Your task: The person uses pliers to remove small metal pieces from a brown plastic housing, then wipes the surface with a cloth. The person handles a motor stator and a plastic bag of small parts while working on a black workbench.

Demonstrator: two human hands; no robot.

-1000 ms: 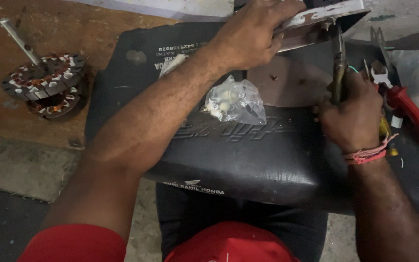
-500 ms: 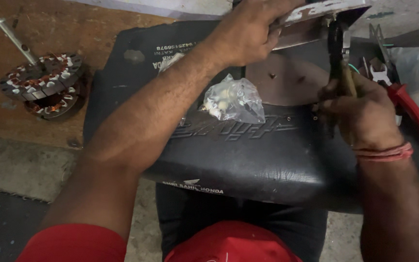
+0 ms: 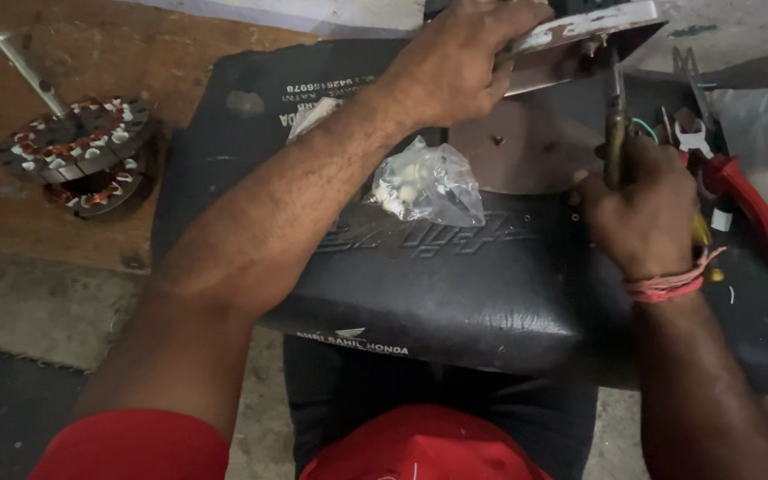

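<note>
Two bare hands work over a black padded seat [image 3: 455, 293] that serves as the bench. Reaching across from the near left corner, forearm stretched diagonally, the left hand [image 3: 460, 62] is clamped on a flat grey metal plate [image 3: 580, 40] at the far edge, fingers curled over its top. At the right side, the right hand [image 3: 646, 213], wrist bent upward, is closed around an upright tool [image 3: 616, 120] whose tip meets the plate's underside. Both hands are apart. Near the seat's middle lies a clear plastic bag [image 3: 428, 182] of small parts. Red-handled pliers [image 3: 740, 196] rest at the right edge. Beyond the left edge sits a wound motor stator [image 3: 77, 147].
</note>
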